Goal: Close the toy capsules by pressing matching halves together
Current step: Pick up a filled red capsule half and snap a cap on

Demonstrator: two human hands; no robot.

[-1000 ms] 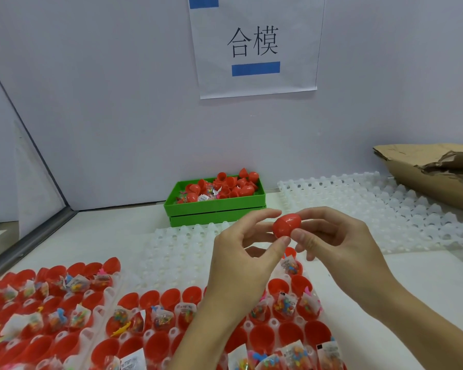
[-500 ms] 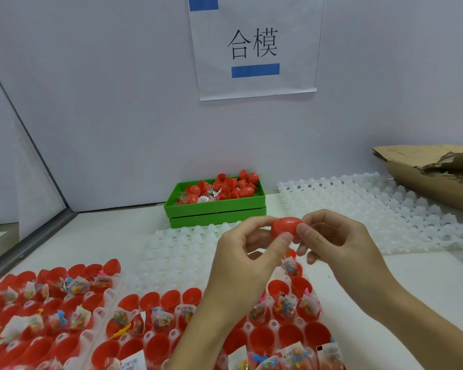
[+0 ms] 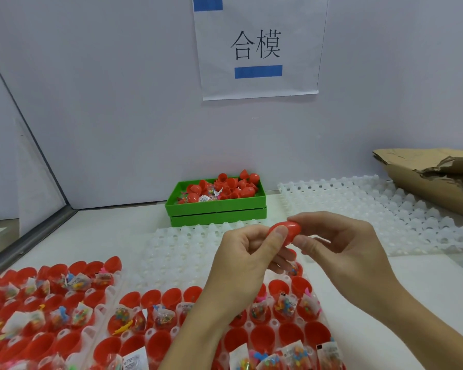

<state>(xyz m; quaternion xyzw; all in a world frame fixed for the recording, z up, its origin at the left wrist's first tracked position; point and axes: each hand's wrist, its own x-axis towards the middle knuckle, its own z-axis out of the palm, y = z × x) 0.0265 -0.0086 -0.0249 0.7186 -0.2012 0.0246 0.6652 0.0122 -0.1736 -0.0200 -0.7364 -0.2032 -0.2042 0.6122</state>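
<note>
A red toy capsule [image 3: 289,229] is held in the air above the trays, both halves together. My left hand [image 3: 247,259] pinches its left end with the thumb on top. My right hand [image 3: 340,245] grips its right end between thumb and fingers. Below them a white tray [image 3: 271,323] holds rows of open red capsule halves, several with small bagged toys inside. A second such tray [image 3: 106,291] lies at the lower left.
A green bin [image 3: 215,209] of loose red capsule halves stands at the back centre. Empty white trays [image 3: 372,206] lie behind and to the right. Torn cardboard [image 3: 433,177] sits at the far right. A paper sign hangs on the wall.
Both hands have pressed closer round the capsule and sunk slightly. My left thumb now lies over its left end. The trays have not moved.
</note>
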